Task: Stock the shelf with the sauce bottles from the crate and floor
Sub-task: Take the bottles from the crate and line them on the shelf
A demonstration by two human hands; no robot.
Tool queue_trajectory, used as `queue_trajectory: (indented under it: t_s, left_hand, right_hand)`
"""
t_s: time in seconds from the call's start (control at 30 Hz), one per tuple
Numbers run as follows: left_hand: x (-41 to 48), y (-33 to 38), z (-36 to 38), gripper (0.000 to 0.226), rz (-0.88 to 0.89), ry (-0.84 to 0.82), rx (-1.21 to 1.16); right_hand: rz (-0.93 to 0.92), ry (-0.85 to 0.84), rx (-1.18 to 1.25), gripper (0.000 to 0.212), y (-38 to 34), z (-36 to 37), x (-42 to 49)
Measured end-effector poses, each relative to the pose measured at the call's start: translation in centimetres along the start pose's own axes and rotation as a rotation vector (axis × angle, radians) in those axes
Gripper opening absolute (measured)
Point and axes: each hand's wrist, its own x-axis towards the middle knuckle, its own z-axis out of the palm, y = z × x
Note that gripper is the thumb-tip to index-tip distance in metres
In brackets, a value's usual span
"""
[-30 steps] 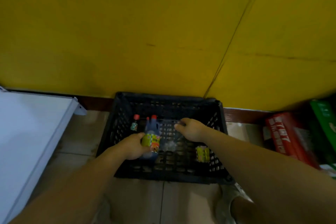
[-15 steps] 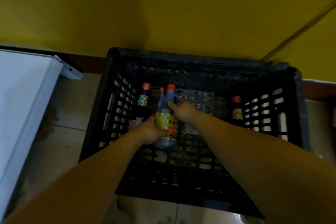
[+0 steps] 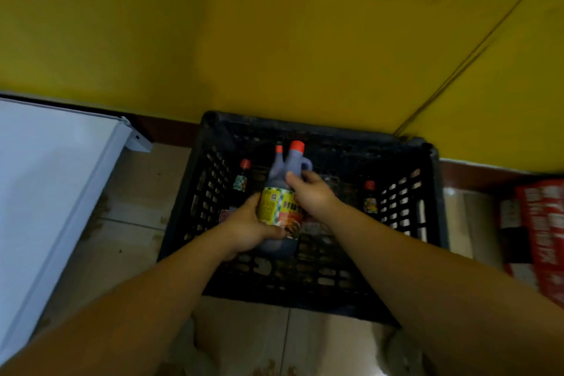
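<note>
Peering down into a black plastic crate (image 3: 305,127) on the tile floor (image 3: 137,198), parked right against a yellow wall (image 3: 274,40). Got both hands on one big dark sauce jug (image 3: 274,206) w/ red cap, side handle and yellow label, roughly mid-crate and tilted a bit away. Can't tell if its bottom touches the crate floor or hangs just above.

Left hand (image 3: 245,229) clamped round the lower half: thumb across the near side under the label, fingers (image 3: 255,201) curled round the far left side. Right hand (image 3: 312,194) grabbing up top: thumb (image 3: 290,176) pressed on the jug's shoulder, other fingers hooked round by the handle. So jug pinned btwn both palms, left low, right high.

Also a 2nd, smaller red cap (image 3: 278,149) poking out just behind the neck, can't tell what it belongs to.

Plus 2 small red-capped bottles standing in the crate, one (image 3: 242,178) by the left wall, one (image 3: 370,198) by the right wall, both clear of the hands.

White panel (image 3: 45,186) off to the left, red cartons (image 3: 543,238) far right.
</note>
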Motion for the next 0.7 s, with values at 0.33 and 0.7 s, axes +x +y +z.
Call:
queue_trajectory:
  t_s: [0.33,0.7]
  left_hand:
    - [-21.2,10.8,-2.9,0.080,0.458,0.057,-0.123]
    - [-46.3,16.9,-5.8,0.073,0.891,0.301,-0.068]
  right_hand:
    - [-0.503,-0.058,0.093,0.044,-13.9,-2.1,-23.8]
    - [-1.097,0.032,-0.096,0.059,-24.8,1.6,-49.1]
